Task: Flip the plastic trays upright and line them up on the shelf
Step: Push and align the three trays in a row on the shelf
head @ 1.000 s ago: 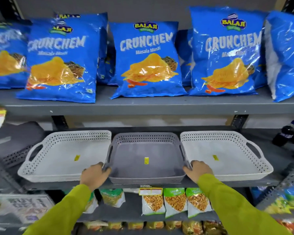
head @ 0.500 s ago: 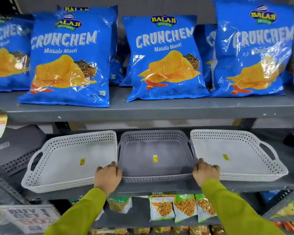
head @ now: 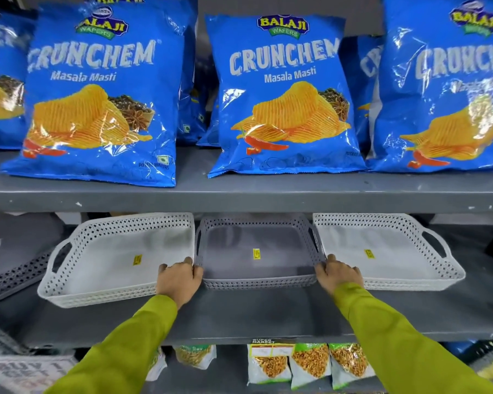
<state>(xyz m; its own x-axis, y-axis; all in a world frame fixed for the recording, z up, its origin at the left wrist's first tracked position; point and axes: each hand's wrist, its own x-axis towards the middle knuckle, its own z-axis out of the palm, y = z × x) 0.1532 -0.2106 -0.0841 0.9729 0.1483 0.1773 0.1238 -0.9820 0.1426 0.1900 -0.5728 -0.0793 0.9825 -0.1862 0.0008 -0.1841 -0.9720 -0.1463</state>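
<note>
Three perforated plastic trays stand upright side by side on the grey middle shelf (head: 256,317). The grey tray (head: 239,257) is in the middle, between a white tray (head: 103,263) on the left and another white tray (head: 393,251) on the right. Each tray has a small yellow sticker on its floor. My left hand (head: 178,280) grips the grey tray's front left corner. My right hand (head: 337,275) holds its front right corner. Both sleeves are yellow-green.
Blue Crunchem chip bags (head: 282,95) fill the upper shelf (head: 239,194), which overhangs the trays' back edges. Small snack packets (head: 310,362) hang on the shelf below. Dark perforated trays (head: 12,268) lie at the far left, and a sign (head: 20,373) is at the bottom left.
The grey tray has slid back into the shelf with both hands on its front corners, so its front edge sits deeper, roughly level with the white trays. The view has moved closer.
</note>
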